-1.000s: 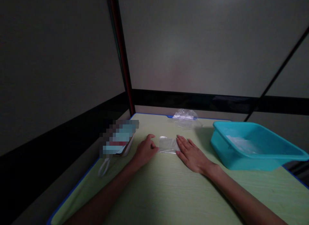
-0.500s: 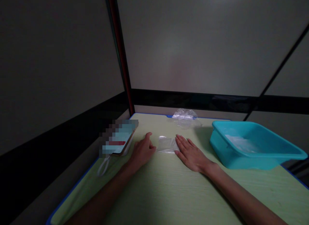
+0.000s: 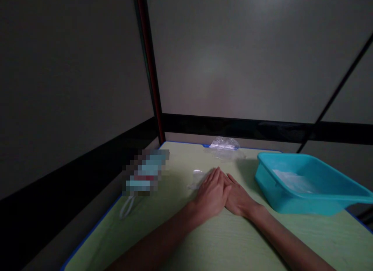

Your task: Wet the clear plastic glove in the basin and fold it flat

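A small clear plastic bag lies flat on the pale green table, its right part covered by my hands. My left hand rests palm down on the bag, fingers stretched out, and overlaps the fingers of the other hand. Beside it, my right hand also lies flat with its fingers extended, partly hidden beneath the left one. Neither hand grips anything.
At the right stands a turquoise basin with clear plastic bags inside. Crumpled clear plastic lies at the table's back edge. A blurred-out object with a white strap is at the left.
My left hand has moved right, from the bag's left side onto the bag and against my right hand. The right hand stays nearly in place. The view has tilted slightly.
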### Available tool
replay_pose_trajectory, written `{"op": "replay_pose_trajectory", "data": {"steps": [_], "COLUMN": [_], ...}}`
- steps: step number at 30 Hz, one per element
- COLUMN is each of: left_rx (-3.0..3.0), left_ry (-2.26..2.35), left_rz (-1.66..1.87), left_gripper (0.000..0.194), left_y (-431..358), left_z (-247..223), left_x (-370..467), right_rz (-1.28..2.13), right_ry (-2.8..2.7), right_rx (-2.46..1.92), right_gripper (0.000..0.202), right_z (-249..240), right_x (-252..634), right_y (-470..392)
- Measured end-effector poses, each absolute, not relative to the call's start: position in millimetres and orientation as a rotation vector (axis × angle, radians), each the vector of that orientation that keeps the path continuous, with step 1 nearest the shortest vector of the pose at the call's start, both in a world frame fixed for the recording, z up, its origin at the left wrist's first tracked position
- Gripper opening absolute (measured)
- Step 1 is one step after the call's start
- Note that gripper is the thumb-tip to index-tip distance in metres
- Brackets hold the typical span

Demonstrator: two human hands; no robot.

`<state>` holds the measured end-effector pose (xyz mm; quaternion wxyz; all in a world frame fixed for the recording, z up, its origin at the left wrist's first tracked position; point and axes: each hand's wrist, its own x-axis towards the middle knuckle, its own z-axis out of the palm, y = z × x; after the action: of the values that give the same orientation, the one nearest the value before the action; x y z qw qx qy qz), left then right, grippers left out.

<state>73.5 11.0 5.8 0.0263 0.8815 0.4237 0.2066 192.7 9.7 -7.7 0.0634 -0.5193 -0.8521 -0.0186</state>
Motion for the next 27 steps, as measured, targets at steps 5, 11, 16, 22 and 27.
{"op": "replay_pose_trajectory", "data": {"steps": [5, 11, 16, 22, 27], "left_rx": [2.676, 2.769, 2.821, 2.827, 2.822], "left_ry": [1.406, 1.431, 1.438, 1.473, 1.525], "left_rz": [0.582, 0.514, 0.520, 0.498, 0.449], "left_gripper": [0.059, 0.064, 0.062, 0.060, 0.061], "left_y": [15, 24, 29, 32, 31], "left_z": [-5, -9, -12, -10, -9], "left_x": [75, 53, 40, 33, 31], "right_rz": [-0.040, 0.006, 0.025, 0.034, 0.040], "right_ry": [-2.593, -2.555, -2.547, -2.545, -2.534], "right_rx": [-1.542, -1.571, -1.590, -1.589, -1.570], "right_gripper": [0.052, 0.055, 0.054, 0.057, 0.058], "right_z": [-8, -5, -3, -1, -2], "right_x": [194, 194, 192, 192, 192], "right_y": [10, 9, 8, 6, 7]}}
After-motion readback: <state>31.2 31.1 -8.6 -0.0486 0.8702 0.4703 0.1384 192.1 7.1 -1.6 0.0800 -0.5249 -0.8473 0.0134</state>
